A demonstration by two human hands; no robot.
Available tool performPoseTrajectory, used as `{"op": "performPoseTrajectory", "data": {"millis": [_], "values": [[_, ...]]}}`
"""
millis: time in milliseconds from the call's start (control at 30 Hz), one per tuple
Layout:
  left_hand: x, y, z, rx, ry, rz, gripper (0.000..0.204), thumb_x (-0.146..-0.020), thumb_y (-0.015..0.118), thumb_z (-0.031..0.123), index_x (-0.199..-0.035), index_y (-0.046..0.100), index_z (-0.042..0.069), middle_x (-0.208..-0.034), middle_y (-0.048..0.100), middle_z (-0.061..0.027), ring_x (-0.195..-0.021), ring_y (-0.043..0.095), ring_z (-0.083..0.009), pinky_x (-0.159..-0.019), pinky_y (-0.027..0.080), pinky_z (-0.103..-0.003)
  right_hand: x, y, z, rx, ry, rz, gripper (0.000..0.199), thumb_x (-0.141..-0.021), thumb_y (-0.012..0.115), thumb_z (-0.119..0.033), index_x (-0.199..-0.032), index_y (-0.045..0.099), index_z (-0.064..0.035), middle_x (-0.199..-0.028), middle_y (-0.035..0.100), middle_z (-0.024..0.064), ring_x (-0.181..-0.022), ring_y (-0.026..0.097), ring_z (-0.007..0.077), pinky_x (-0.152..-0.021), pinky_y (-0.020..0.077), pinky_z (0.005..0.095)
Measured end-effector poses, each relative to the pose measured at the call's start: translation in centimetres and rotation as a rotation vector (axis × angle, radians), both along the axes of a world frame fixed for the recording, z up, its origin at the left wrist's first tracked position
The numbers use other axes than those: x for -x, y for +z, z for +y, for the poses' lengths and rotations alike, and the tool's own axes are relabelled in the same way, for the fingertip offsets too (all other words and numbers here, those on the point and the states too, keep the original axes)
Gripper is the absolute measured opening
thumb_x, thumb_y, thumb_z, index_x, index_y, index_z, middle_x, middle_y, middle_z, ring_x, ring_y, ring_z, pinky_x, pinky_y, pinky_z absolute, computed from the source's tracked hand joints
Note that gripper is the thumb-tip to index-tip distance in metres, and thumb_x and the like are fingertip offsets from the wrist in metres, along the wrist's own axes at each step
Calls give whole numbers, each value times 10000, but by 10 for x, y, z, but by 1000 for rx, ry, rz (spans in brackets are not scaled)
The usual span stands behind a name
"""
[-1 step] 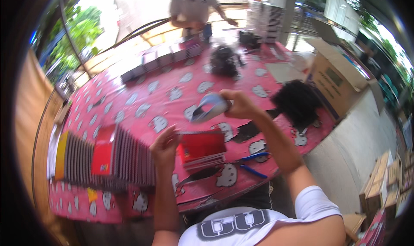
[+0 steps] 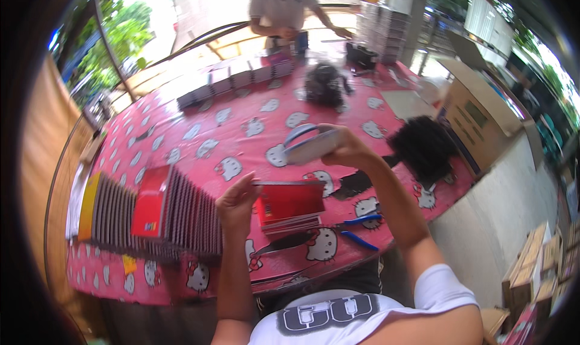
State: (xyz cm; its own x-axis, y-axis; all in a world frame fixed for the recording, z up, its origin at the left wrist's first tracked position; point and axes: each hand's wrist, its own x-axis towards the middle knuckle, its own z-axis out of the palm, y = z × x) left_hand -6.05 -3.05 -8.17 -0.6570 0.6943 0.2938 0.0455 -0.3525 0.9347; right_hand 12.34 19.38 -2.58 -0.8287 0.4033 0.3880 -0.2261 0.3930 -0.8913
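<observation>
A short stack of red-covered notebooks (image 2: 292, 201) lies on the table in front of me. At its upper left corner is my left hand (image 2: 237, 200), thumb and fingers pinched together; what they hold, if anything, is too small to make out. Above the stack's far side, my right hand (image 2: 343, 148) grips a pale, blurred notebook (image 2: 311, 147) by its right end, its thin bluish cover or leaves bowed up in a loop. Blue-handled pliers (image 2: 361, 231) lie right of the stack, beside a dark flat strip (image 2: 284, 242) along its near edge.
Rows of spiral notebooks (image 2: 187, 215) stand at the left. A heap of black coil-like pieces (image 2: 422, 147) and an open cardboard box (image 2: 480, 112) are at the right. Across the pink patterned table (image 2: 199, 133), a person (image 2: 284, 12) stands near several stacks (image 2: 383, 31) and a dark bundle (image 2: 323, 84).
The whole view has shifted slightly. The notebook in my right hand has tilted and its bowed part has changed shape. My left hand stays at the stack's corner.
</observation>
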Motion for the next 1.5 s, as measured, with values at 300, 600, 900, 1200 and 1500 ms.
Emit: {"op": "performPoseTrajectory", "data": {"millis": [300,600,900,1200,1500], "values": [[-3,-17,4,-232,-94,-257,267,-805,649,-133,-1046,676,-22,-997,696,-114,-879,659,-135,-795,540,-240,3,12,-20,-201,-130,-85,338,-645,666,39,-969,598,-33,-796,603,-2,-790,542,71,-672,473,267],[-32,21,33,-247,-52,-256,175,-815,679,-74,-964,645,11,-911,695,-79,-881,645,-121,-749,532,-242,-74,-68,2,-718,-913,-771,453,-688,705,-101,-1118,568,-77,-1161,603,164,-1070,581,367,-850,486,452],[-71,18,-8,-30,94,671,223,-724,775,-17,-906,653,25,-1039,666,-127,-809,670,-164,-696,557,-276,-124,-57,-111,-539,-447,-515,620,-751,750,-278,-1260,501,-28,-1353,434,189,-1284,391,360,-1034,316,519],[-69,24,-10,-79,163,925,245,-696,815,-12,-878,652,12,-979,664,-133,-801,639,-154,-716,537,-283,-121,-61,-141,-376,-424,-418,499,-800,738,-250,-1196,564,-2,-1102,564,170,-1051,559,337,-861,467,390],[-76,9,-9,-144,181,574,285,-699,780,-72,-952,673,3,-971,694,-136,-915,635,-175,-753,530,-257,-69,-16,-165,-346,-401,-79,452,-775,766,-181,-1141,576,3,-1063,585,173,-972,592,323,-812,493,391]]}}
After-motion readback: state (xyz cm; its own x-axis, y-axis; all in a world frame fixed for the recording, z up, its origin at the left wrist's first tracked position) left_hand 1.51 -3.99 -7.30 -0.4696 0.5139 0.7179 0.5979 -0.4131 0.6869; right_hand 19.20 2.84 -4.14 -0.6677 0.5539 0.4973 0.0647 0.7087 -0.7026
